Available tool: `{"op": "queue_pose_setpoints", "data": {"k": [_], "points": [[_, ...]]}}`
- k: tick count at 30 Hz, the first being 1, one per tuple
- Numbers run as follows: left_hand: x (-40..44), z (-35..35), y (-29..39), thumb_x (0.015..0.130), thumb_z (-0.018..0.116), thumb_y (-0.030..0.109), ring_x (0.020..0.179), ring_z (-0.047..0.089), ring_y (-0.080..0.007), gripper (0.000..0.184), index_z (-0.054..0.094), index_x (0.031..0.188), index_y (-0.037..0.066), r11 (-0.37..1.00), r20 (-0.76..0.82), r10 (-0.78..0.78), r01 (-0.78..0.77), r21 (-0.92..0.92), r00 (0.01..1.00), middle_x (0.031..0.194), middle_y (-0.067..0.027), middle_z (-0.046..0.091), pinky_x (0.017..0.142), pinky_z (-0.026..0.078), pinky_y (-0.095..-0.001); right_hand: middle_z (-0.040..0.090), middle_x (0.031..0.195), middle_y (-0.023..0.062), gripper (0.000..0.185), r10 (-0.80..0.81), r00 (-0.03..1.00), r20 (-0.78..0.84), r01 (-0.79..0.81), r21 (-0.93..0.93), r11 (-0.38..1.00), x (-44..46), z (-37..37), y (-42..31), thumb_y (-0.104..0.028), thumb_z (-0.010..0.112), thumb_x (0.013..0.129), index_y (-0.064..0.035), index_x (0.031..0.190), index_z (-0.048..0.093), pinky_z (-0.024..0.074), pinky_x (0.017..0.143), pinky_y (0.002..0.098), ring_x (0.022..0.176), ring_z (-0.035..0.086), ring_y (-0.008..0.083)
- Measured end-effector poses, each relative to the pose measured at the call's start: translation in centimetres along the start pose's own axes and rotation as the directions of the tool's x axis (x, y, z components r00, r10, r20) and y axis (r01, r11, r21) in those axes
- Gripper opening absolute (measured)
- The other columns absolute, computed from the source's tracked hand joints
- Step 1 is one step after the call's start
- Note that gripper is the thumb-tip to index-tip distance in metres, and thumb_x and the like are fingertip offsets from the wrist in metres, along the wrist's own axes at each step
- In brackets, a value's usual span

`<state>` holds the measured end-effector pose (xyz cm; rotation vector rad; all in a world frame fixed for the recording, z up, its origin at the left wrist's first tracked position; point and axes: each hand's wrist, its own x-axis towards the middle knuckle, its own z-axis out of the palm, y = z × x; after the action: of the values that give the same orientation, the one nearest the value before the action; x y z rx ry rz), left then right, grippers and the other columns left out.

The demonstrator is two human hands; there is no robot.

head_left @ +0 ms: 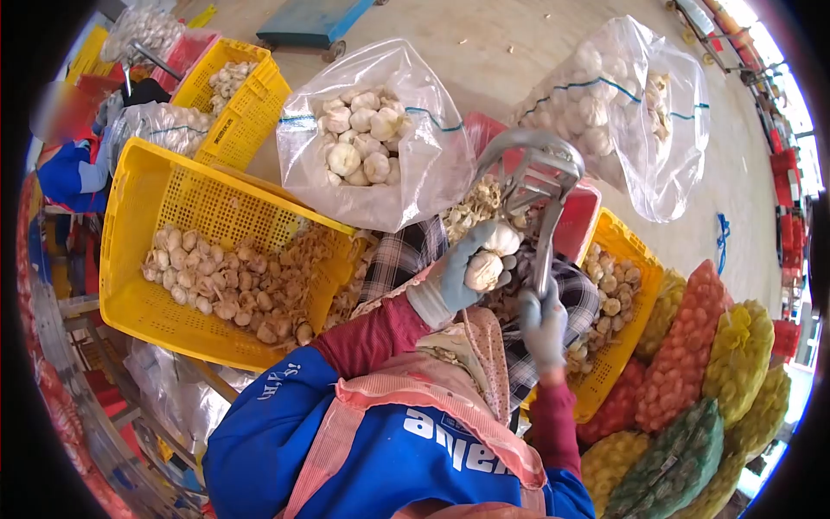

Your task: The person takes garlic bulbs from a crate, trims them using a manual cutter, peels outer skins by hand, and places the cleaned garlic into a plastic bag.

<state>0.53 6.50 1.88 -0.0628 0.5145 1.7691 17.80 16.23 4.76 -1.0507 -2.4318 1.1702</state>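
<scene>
My left hand, in a grey glove, is closed around two garlic bulbs that show above its fingers. Just right of them, my gloved right hand wraps around the lower handle of a grey metal cutter with a curved frame. The cutter's head arches over a red tub, and its working edge cannot be made out. Loose stems and skins lie beneath the bulbs, near my checked trousers.
At left, a yellow crate holds many bulbs. Ahead stand a clear bag of garlic and another bag. A yellow crate and filled net bags sit at right. Part of another person shows at far left.
</scene>
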Motion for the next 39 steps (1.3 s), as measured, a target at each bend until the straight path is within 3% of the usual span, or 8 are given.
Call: {"op": "queue_pose_setpoints", "data": {"k": [7,15,19,23,28,29,31,39], "points": [[-3.3,-2.3,2.1,0.093,0.064,0.028,0.098,0.065,-0.0200,0.048,0.048,0.136,0.012,0.963,0.064,0.035,-0.051,0.265,0.997,0.114,-0.0097,0.062,0.076,0.054,-0.0281,0.066,0.117,0.0217,0.050,-0.413,0.854,-0.316,0.288,-0.374,0.882,1.4,2.2,0.8,-0.012,0.068,0.087,-0.0001,0.133,0.054,0.0547,0.081,0.0415,0.092,0.068,0.0399],[-5.2,-3.4,1.4,0.088,0.071,0.018,0.084,0.066,-0.0195,0.057,0.046,0.139,0.009,0.901,0.186,-0.233,0.139,0.412,0.955,0.108,-0.0089,0.063,0.072,0.054,-0.0282,0.068,0.099,0.0157,0.038,-0.311,0.950,0.016,0.262,0.499,0.826,-0.5,1.7,-1.7,-0.009,0.072,0.078,0.0014,0.114,0.068,0.0531,0.076,0.0330,0.084,0.068,0.0237],[-6.2,-2.8,0.9,0.088,0.070,0.020,0.076,0.066,-0.0200,0.056,0.047,0.137,0.007,0.915,0.082,-0.263,0.221,0.336,0.961,0.102,-0.0096,0.064,0.062,0.053,-0.0288,0.069,0.078,0.0058,0.009,-0.382,0.899,-0.214,0.397,0.034,0.917,0.1,4.1,-1.6,-0.008,0.064,0.085,-0.0003,0.087,0.069,0.0487,0.059,0.0302,0.063,0.061,0.0166],[-8.2,-0.4,1.9,0.090,0.069,0.021,0.074,0.064,-0.0121,0.044,0.051,0.126,0.005,0.801,0.070,-0.296,0.208,0.562,0.953,0.099,-0.0060,0.065,0.055,0.045,-0.0203,0.065,0.069,-0.0010,0.026,0.403,0.914,-0.043,-0.225,0.773,0.594,1.5,9.6,3.6,-0.020,0.064,0.095,-0.0006,0.079,0.069,0.0417,0.053,0.0228,0.058,0.053,0.0039],[-7.6,-3.4,0.7,0.097,0.061,0.023,0.061,0.052,-0.0039,0.020,0.063,0.107,0.006,0.771,0.106,0.014,-0.078,0.632,0.994,0.087,-0.0005,0.063,0.051,0.039,-0.0179,0.070,0.100,0.0097,0.049,0.222,0.974,0.043,-0.197,0.646,0.737,-2.1,10.8,2.9,-0.009,0.062,0.093,0.0085,0.136,0.049,0.0516,0.080,0.0266,0.088,0.063,0.0113],[-7.0,-5.0,1.8,0.101,0.056,0.031,0.072,0.056,-0.0066,0.026,0.064,0.103,0.005,0.947,0.016,-0.247,0.238,0.215,0.969,0.087,0.0001,0.062,0.059,0.046,-0.0213,0.069,0.105,0.0094,0.057,0.189,0.980,0.056,-0.171,0.719,0.674,-2.6,9.9,2.6,-0.009,0.061,0.093,0.0071,0.144,0.040,0.0508,0.082,0.0262,0.091,0.062,0.0115],[-6.1,-3.6,0.1,0.103,0.054,0.034,0.082,0.058,-0.0089,0.031,0.065,0.100,0.005,0.488,0.002,0.333,-0.174,0.856,0.943,0.087,0.0006,0.062,0.070,0.048,-0.0244,0.068,0.110,0.0100,0.058,0.209,0.965,0.157,-0.238,0.860,0.452,-3.0,7.8,0.5,-0.010,0.061,0.093,0.0070,0.145,0.039,0.0494,0.086,0.0263,0.096,0.061,0.0120],[-7.0,-0.9,1.1,0.081,0.081,0.020,0.108,0.059,-0.0178,0.070,0.048,0.140,0.002,0.227,0.009,-0.066,0.006,0.974,0.998,0.122,-0.0073,0.058,0.093,0.051,-0.0336,0.067,0.099,0.0000,0.036,0.134,0.968,0.212,-0.250,0.845,0.472,-1.3,5.9,-0.7,-0.029,0.058,0.099,0.0027,0.114,0.066,0.0487,0.079,0.0227,0.088,0.060,0.0067]]}}
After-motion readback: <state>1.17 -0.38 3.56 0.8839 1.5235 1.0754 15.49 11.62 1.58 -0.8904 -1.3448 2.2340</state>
